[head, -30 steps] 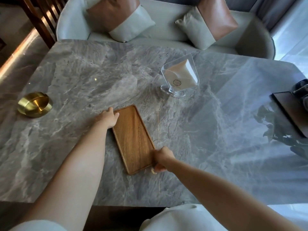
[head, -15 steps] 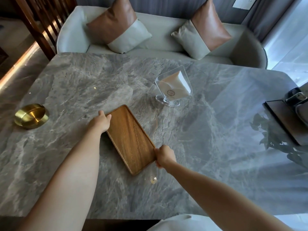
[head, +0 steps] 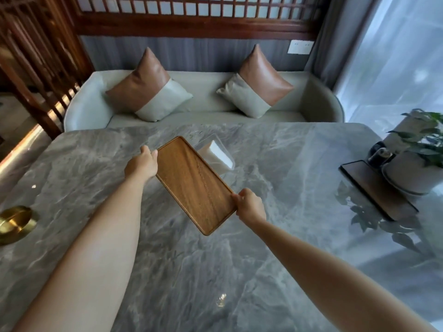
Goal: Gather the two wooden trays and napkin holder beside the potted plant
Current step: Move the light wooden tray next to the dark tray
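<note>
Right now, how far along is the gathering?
Done: the dark tray already lies beside the potted plant. In hand: the left hand and right hand hold the light wooden tray by its ends. Left: set it by the plant, then bring the napkin holder from mid-table.

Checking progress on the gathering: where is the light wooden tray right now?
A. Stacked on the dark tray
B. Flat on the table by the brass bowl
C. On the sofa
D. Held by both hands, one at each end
D: the left hand and right hand grip opposite ends of the tray.
</note>
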